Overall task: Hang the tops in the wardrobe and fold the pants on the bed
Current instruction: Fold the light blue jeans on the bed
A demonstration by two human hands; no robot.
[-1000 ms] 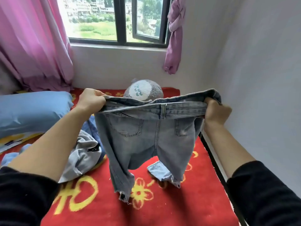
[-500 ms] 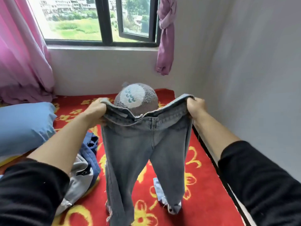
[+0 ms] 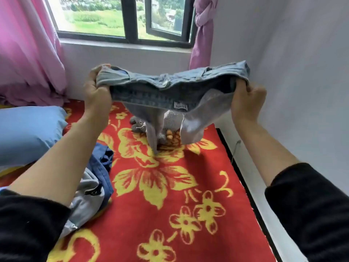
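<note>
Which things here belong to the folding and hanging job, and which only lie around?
Job: jeans, gripped at the waistband by left hand and right hand; clothes pile; red flowered blanket.
Lying about: blue pillow; grey plush toy; pink curtain.

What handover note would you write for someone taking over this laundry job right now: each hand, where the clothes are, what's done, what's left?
Left hand and right hand grip the jeans by the waistband ends, held above the red floral blanket.
Blue garment and grey garment lie crumpled by the left forearm.
Done: nothing folded in view; wardrobe out of view.
Left: fold the jeans, then sort those garments.
</note>
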